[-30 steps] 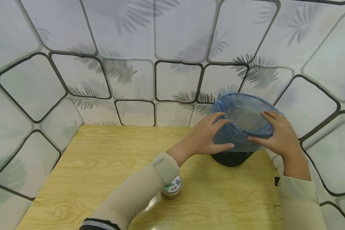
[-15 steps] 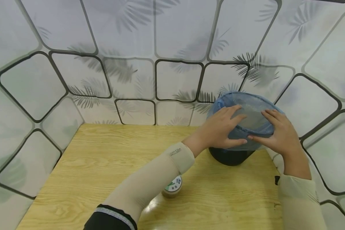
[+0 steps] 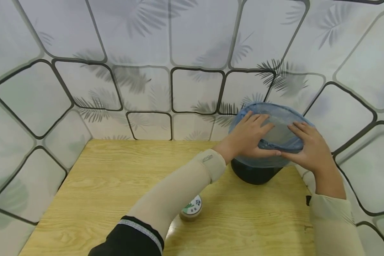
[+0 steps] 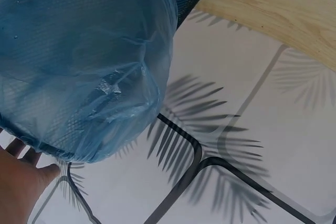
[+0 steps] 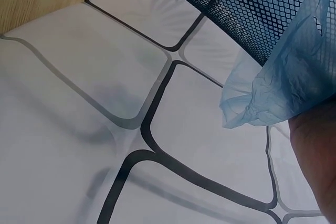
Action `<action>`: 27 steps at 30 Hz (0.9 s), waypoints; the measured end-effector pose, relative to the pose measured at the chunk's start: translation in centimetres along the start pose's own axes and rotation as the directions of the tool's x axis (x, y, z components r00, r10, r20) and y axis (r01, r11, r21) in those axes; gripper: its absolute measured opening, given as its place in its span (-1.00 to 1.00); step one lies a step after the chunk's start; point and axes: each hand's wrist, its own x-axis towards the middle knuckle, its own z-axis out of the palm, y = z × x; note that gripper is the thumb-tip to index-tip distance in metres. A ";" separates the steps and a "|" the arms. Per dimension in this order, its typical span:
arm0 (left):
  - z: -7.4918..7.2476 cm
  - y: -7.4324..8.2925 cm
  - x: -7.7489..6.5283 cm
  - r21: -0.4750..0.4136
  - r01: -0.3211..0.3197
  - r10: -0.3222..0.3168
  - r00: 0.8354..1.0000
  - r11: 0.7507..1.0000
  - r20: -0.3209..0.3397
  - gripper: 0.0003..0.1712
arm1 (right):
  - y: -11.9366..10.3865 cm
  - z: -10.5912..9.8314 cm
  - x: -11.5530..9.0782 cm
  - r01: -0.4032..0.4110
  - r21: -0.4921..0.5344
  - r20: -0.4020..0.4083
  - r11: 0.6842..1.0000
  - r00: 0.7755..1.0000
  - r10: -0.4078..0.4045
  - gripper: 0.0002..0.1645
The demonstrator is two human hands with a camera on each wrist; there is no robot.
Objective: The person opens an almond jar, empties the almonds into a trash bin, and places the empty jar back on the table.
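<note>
A blue plastic trash bag (image 3: 276, 160) lines a dark mesh trash can (image 3: 257, 175) on the table's right side, its edge folded over the rim. My left hand (image 3: 244, 137) holds the near-left rim, fingers over the opening and thumb along the front. My right hand (image 3: 312, 147) grips the right rim, fingers inside and thumb outside. The two thumbs nearly meet at the front. In the left wrist view, the bag (image 4: 89, 72) is translucent with mesh behind it. Loose bag edge (image 5: 244, 103) hangs below the mesh (image 5: 236, 9) in the right wrist view.
A small round container (image 3: 191, 209) with a printed lid stands on the wooden table (image 3: 131, 167), partly behind the left sleeve. Patterned walls (image 3: 147, 89) enclose the table at the back and sides. A small black object (image 3: 308, 200) sits at the right edge.
My left hand has moved right along the near rim, bringing its fingers over the opening and its thumb up to the right thumb. The right hand and the can have hardly moved.
</note>
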 end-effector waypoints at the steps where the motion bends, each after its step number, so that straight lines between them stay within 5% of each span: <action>1: 0.0 0.0 0.1 -0.006 0.007 -0.007 1.000 1.000 0.012 0.10 | 0.0 0.0 0.0 -0.003 0.000 0.001 1.000 1.000 0.003 0.31; 7: 0.6 0.2 0.8 -0.022 0.027 -0.025 0.996 0.999 0.086 0.25 | 0.2 0.0 -0.7 -0.007 0.004 0.004 1.000 1.000 0.007 0.32; 18: 1.1 -0.5 1.5 -0.058 0.048 -0.041 0.993 0.997 0.109 0.30 | 0.2 -0.2 -0.5 0.010 -0.008 -0.009 1.000 1.000 -0.010 0.34; 27: 1.4 -1.8 1.2 0.083 0.044 -0.053 0.992 0.996 0.113 0.29 | -0.3 -0.1 -0.2 0.001 -0.020 -0.013 1.000 1.000 -0.001 0.35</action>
